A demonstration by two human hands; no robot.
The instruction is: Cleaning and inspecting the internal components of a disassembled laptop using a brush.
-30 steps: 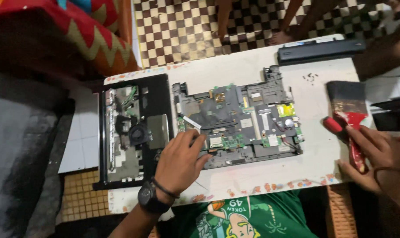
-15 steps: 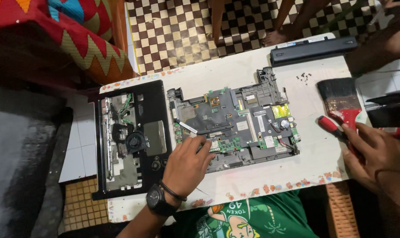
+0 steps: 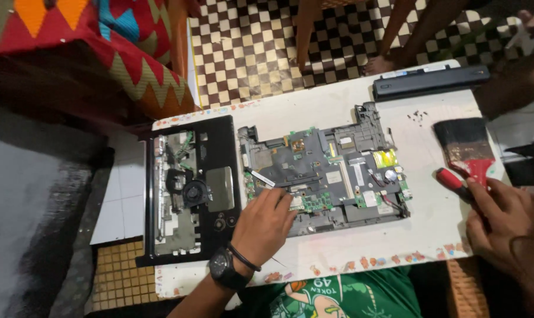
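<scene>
left hand (image 3: 264, 227), watch on the wrist, is flat on the near-left part of the laptop motherboard (image 3: 332, 171). fingers (image 3: 277, 198) loosely spread, tips touching the board beside the small green module; nothing pinched in that grip.

motherboard lies mid-surface, components up, long side parallel to the near edge of the white surface (image 3: 314, 112). black laptop base shell (image 3: 190, 194) sits just beside it at the left edge, partly overhanging, fan visible inside.

right hand (image 3: 508, 227) is at the near-right corner, grip curled around a red-handled tool (image 3: 452, 181). handle end sticks out toward the board. cannot tell how tightly the fingers press, or what the tool tip is; the hand hides it.

paintbrush (image 3: 467, 144) with black bristles and a red handle lies at the right edge, handle end touching or just under the right hand. long black battery pack (image 3: 430, 81) lies along the far-right edge. small cluster of dark screws (image 3: 419, 114) lies between battery and brush.
</scene>
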